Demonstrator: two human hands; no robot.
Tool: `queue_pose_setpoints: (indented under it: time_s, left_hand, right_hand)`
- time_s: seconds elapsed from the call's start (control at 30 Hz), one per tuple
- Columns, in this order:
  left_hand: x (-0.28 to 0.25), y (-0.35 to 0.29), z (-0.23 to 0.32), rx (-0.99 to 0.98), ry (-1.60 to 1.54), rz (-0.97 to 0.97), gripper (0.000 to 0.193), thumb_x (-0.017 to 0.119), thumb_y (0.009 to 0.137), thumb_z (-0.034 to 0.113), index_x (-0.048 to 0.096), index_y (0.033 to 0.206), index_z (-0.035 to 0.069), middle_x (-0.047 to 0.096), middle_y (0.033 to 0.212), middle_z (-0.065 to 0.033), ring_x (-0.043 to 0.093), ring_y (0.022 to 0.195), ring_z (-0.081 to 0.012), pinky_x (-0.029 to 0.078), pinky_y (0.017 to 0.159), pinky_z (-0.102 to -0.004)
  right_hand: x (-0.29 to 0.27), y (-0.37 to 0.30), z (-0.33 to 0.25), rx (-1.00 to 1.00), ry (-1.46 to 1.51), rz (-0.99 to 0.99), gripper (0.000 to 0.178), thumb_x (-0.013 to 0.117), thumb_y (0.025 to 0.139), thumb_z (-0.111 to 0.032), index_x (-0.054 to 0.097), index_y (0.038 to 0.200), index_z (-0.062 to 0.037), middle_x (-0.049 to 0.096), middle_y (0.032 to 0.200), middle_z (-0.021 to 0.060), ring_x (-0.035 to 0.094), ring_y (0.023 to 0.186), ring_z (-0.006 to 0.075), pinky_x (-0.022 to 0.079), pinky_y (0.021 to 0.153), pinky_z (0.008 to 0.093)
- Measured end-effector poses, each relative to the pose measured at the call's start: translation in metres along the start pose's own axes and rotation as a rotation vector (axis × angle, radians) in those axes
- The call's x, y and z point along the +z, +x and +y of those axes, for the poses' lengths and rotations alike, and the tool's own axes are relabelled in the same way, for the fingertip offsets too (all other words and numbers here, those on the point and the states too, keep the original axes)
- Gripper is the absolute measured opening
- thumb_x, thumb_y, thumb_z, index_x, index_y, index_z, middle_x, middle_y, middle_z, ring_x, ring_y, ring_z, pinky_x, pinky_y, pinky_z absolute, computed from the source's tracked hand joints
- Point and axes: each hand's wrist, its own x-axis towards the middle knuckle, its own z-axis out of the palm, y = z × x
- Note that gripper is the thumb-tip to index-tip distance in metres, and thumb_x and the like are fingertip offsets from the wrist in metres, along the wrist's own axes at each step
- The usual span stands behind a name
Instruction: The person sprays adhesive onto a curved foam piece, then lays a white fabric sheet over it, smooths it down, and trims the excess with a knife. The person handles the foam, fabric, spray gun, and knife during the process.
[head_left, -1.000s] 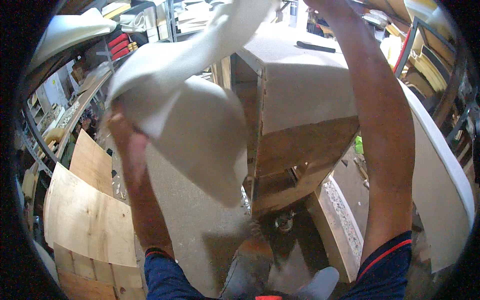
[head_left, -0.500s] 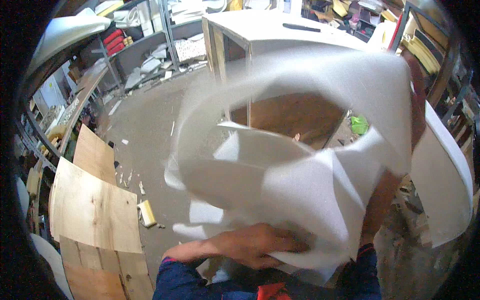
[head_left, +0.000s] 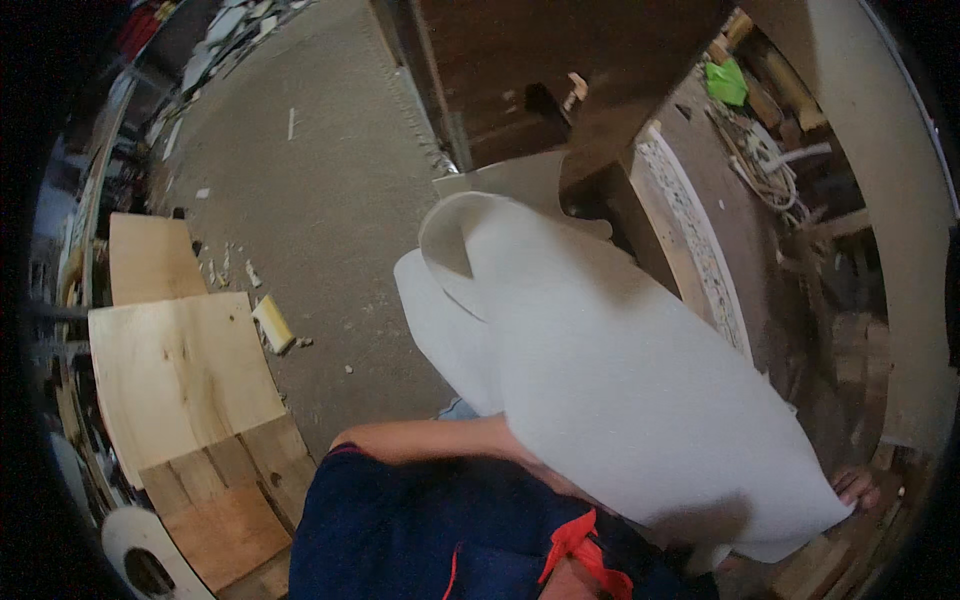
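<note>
A large white foam-like sheet (head_left: 640,370) is loosely rolled and slants across the space before me. Its curled far end stands open, and another flap of white sheet (head_left: 435,325) shows behind it on the left. My left forearm runs in from the lower middle and passes beneath the roll, which hides the left hand itself. At the lower right end of the roll, the fingers of my right hand (head_left: 857,487) are curled at the sheet's edge; the rest of that arm is covered.
Plywood boards (head_left: 180,350) lie overlapping at the left, beside a yellow block (head_left: 272,323) on the littered floor. Ahead stands a dark brown wooden panel (head_left: 560,60). At the upper right are a green crumpled piece (head_left: 727,82) and scraps of wood and cord.
The sheet, blurred and spread in a wide curl earlier, is now a narrower roll. My right hand has moved right to its end, and my left hand has slipped from sight. My view has tipped downward.
</note>
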Motion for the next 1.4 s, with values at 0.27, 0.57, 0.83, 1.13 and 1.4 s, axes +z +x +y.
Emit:
queue_pose_setpoints:
  time_s: [0.27, 0.57, 0.83, 1.13, 1.4]
  left_hand:
    - [-0.036, -0.034, 0.021, -0.346, 0.047, 0.381, 0.043, 0.079, 0.084, 0.024, 0.067, 0.120, 0.004, 0.067, 0.116, -0.0192, 0.064, 0.109, -0.0318, 0.049, 0.095, -0.0443]
    - [-0.100, -0.043, -0.016, -0.501, 0.316, 0.804, 0.100, 0.090, 0.062, 0.059, 0.055, 0.136, 0.000, 0.055, 0.139, -0.0200, 0.052, 0.129, -0.0323, 0.040, 0.110, -0.0448]
    - [-0.059, 0.019, -0.031, -0.228, 0.655, 0.524, 0.050, 0.071, 0.082, 0.023, 0.063, 0.126, 0.001, 0.059, 0.129, -0.0238, 0.059, 0.118, -0.0414, 0.050, 0.098, -0.0466]
    - [-0.036, 0.144, 0.004, 0.428, 0.509, 0.387, 0.040, 0.069, 0.084, 0.031, 0.069, 0.106, -0.003, 0.064, 0.094, -0.0172, 0.065, 0.081, -0.0312, 0.053, 0.067, -0.0406]
    - [-0.021, 0.261, -0.022, 0.359, 0.563, 0.376, 0.079, 0.083, 0.077, 0.033, 0.048, 0.142, 0.005, 0.040, 0.146, -0.0272, 0.041, 0.134, -0.0426, 0.038, 0.108, -0.0483]
  right_hand:
    - [-0.120, -0.106, 0.067, 0.364, -0.140, 0.145, 0.037, 0.065, 0.094, -0.013, 0.058, 0.128, 0.0001, 0.066, 0.111, 0.0138, 0.061, 0.089, 0.0192, 0.053, 0.076, 0.0317]
    - [-0.164, -0.127, 0.130, 0.582, -0.065, 0.117, 0.040, 0.063, 0.095, -0.014, 0.056, 0.132, -0.0006, 0.066, 0.110, 0.0129, 0.059, 0.085, 0.0168, 0.052, 0.072, 0.0306]
    - [-0.182, -0.121, 0.182, 0.705, 0.054, 0.065, 0.043, 0.062, 0.096, -0.014, 0.053, 0.136, -0.0012, 0.066, 0.110, 0.0122, 0.057, 0.081, 0.0147, 0.052, 0.069, 0.0296]
    - [-0.210, -0.146, 0.240, 0.767, 0.235, 0.034, 0.046, 0.061, 0.097, -0.014, 0.051, 0.140, -0.0020, 0.065, 0.110, 0.0113, 0.055, 0.076, 0.0122, 0.051, 0.065, 0.0285]
    - [-0.328, -0.156, 0.262, 0.578, 0.630, -0.221, 0.049, 0.060, 0.098, -0.014, 0.049, 0.144, -0.0026, 0.065, 0.109, 0.0106, 0.053, 0.072, 0.0101, 0.050, 0.061, 0.0276]
